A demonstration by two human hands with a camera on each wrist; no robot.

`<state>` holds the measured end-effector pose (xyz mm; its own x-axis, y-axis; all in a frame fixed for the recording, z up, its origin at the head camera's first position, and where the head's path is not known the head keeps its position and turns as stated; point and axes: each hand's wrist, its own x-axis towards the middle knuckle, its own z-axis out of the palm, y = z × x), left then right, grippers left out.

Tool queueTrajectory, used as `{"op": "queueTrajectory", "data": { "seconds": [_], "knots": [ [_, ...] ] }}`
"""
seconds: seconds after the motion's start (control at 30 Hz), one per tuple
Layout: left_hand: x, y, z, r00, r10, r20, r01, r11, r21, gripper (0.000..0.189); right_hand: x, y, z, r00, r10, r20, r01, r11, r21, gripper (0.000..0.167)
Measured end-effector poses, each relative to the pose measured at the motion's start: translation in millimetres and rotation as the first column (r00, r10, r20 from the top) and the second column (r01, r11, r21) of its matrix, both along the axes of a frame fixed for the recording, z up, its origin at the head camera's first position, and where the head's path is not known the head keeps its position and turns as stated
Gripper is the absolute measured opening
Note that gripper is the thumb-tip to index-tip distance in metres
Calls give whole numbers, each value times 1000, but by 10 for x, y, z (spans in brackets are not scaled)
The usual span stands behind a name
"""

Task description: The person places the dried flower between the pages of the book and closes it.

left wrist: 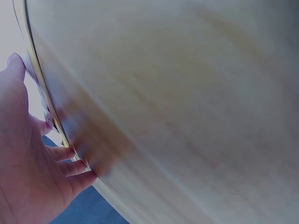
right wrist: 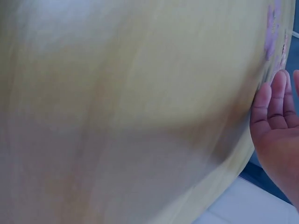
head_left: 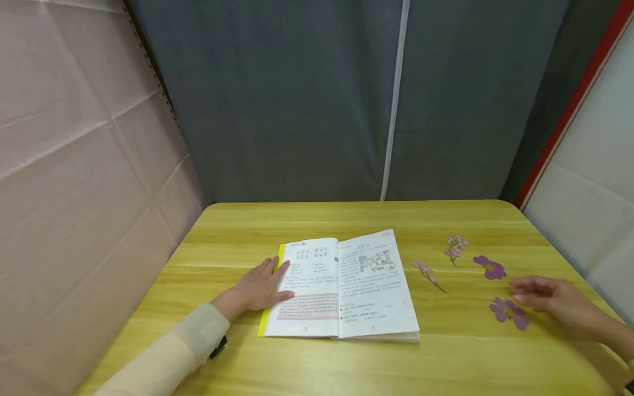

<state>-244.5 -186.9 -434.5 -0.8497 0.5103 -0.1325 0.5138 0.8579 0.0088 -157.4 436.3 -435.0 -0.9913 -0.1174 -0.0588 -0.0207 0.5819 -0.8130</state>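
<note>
One sleeve (head_left: pixel 170 349) leads to the spread left hand (head_left: pixel 256 287) on the open book (head_left: pixel 371 294); four flowers (head_left: pixel 518 317) still lie outside, right of it, by the empty right hand (head_left: pixel 555 300).

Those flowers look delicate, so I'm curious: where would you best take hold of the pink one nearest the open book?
Probably pinch the free end of its green stem, the right hand coming from the right: the stem points away from the book, while the blossoms lie at the end nearer it.

Flowers (head_left: pixel 510 314) right of the book (head_left: pixel 342 289)
</note>
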Motion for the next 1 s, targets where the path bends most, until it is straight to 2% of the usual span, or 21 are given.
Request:
{"op": "queueTrajectory", "data": {
  "seconds": [0.2, 0.33, 0.57, 0.67, 0.87, 1.0],
  "knots": [
    [-5, -2, 0, 1000, -2, -4, 2, 1000, -3, 89, -10, 36, -102, 999, 21, -44, -21, 1000, 16, 39],
    [-2, 1, 5, 1000, -3, 3, 3, 1000, -4, 89, -6, 20, -139, 998, -1, -56, 6, 995, 103, 38],
    [-1, 1, 6, 1000, 2, 10, -2, 1000, -3, 89, 3, -10, -165, 993, -8, -120, 41, 962, 269, 35],
    [1, 0, 7, 1000, 1, 7, -1, 1000, -2, 89, 15, -13, -175, 990, -2, -141, 40, 963, 267, 32],
    [-2, -8, -2, 1000, -6, 4, 6, 1000, 8, 89, 24, -19, -200, 972, 32, -233, 23, 973, 230, 11],
    [-1, -12, -9, 1000, -5, 4, 5, 1000, 9, 90, 29, -36, -201, 965, 28, -262, 41, 966, 256, 6]
  ]
}}
